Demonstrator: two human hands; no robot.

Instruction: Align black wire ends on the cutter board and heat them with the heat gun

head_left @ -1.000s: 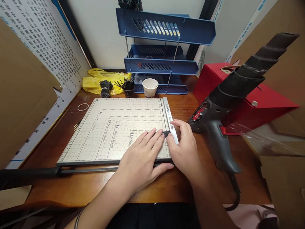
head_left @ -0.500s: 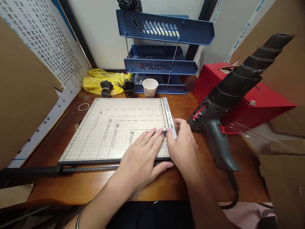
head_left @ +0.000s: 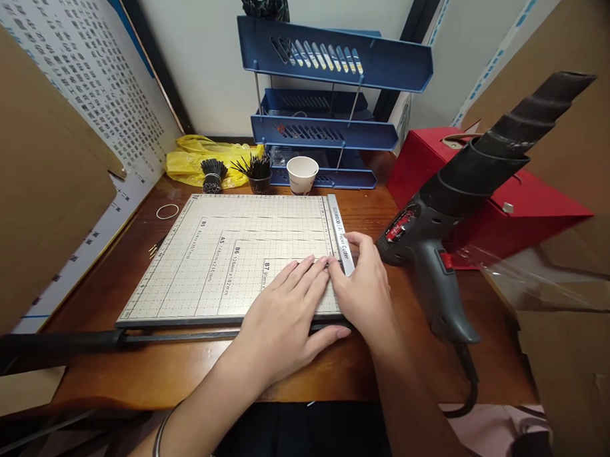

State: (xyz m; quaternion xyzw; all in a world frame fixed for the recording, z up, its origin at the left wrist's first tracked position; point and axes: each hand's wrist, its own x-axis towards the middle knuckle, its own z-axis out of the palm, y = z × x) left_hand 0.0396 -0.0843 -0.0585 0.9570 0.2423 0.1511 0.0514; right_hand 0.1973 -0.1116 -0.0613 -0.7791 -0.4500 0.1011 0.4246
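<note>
A cream paper cutter board with printed size lines lies on the wooden table. My left hand rests flat on its right part, fingers stretched out and thumb over the front edge. Under and beside those fingertips, a small dark bundle is mostly hidden. My right hand is curled at the silver ruler strip on the board's right edge, its thumb touching the left fingertips. What lies between its thumb and fingers is not clear. The cutter's black handle extends left along the front edge.
Behind the board stand a white cup, a pot of black sticks, a tied black bundle and blue trays. A heat gun leans against a red box at right.
My right thumb has shifted slightly left towards the left fingertips, and less of the dark bundle shows. The left hand is nearly unchanged; the view has shifted a little.
</note>
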